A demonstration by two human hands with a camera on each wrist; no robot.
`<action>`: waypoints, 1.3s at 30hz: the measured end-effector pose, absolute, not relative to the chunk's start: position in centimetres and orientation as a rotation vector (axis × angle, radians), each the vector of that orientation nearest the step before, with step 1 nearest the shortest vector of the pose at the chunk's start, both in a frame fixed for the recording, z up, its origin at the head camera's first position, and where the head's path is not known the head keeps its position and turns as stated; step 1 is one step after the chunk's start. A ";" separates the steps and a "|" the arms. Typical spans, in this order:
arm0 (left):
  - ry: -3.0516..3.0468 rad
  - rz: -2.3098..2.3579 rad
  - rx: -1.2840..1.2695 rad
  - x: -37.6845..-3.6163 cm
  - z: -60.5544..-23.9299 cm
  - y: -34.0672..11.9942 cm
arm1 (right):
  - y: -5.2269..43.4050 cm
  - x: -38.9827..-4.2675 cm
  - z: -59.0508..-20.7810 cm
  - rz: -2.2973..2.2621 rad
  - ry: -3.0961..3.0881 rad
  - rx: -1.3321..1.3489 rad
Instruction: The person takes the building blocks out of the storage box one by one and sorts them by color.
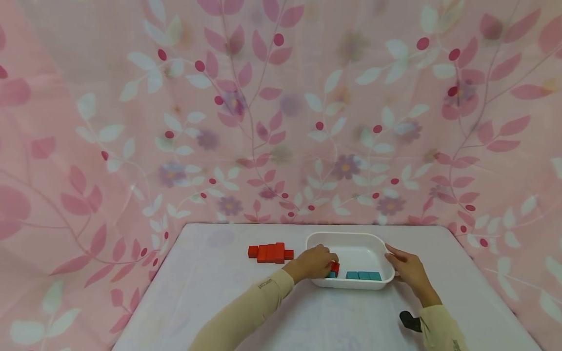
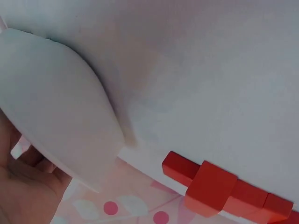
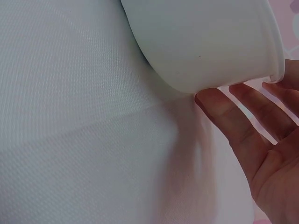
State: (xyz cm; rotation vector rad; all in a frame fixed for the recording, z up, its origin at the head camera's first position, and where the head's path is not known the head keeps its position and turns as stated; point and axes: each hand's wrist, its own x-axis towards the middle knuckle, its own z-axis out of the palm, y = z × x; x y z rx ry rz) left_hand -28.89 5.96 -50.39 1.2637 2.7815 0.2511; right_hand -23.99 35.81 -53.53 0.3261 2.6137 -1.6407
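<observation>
A white tray (image 1: 351, 240) stands on the table in the head view. My left hand (image 1: 328, 262) reaches over the tray's left rim and pinches a small red block (image 1: 335, 267) just above a teal block (image 1: 331, 275). A row of teal blocks (image 1: 363, 275) lies along the tray's near wall. My right hand (image 1: 396, 261) rests with straight fingers (image 3: 233, 122) against the tray's right wall (image 3: 201, 42). A cluster of red blocks (image 1: 270, 252) sits on the table left of the tray, and the red blocks (image 2: 224, 189) also show in the left wrist view beside the tray wall (image 2: 56, 107).
The table is covered in a pale cloth (image 1: 210, 292). A pink leaf-patterned curtain (image 1: 281, 122) surrounds it at the back and both sides. A black wrist strap (image 1: 410, 321) shows on my right forearm.
</observation>
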 end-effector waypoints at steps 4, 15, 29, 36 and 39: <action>2.844 0.367 1.174 -29.5 -50.8 5.8 | 35.9 -23.9 -53.5 -1.640 2.618 0.330; 2.836 0.328 1.053 -30.5 -51.0 5.9 | 35.6 -23.8 -53.7 -1.642 2.609 0.336; 2.761 0.513 0.921 -30.4 -50.3 5.7 | 35.5 -23.8 -53.5 -1.618 2.627 0.343; 2.755 0.563 0.944 -30.6 -49.4 5.3 | 35.5 -23.8 -53.6 -1.627 2.617 0.354; 2.763 0.581 0.972 -30.8 -48.5 4.9 | 35.6 -23.8 -53.5 -1.628 2.621 0.339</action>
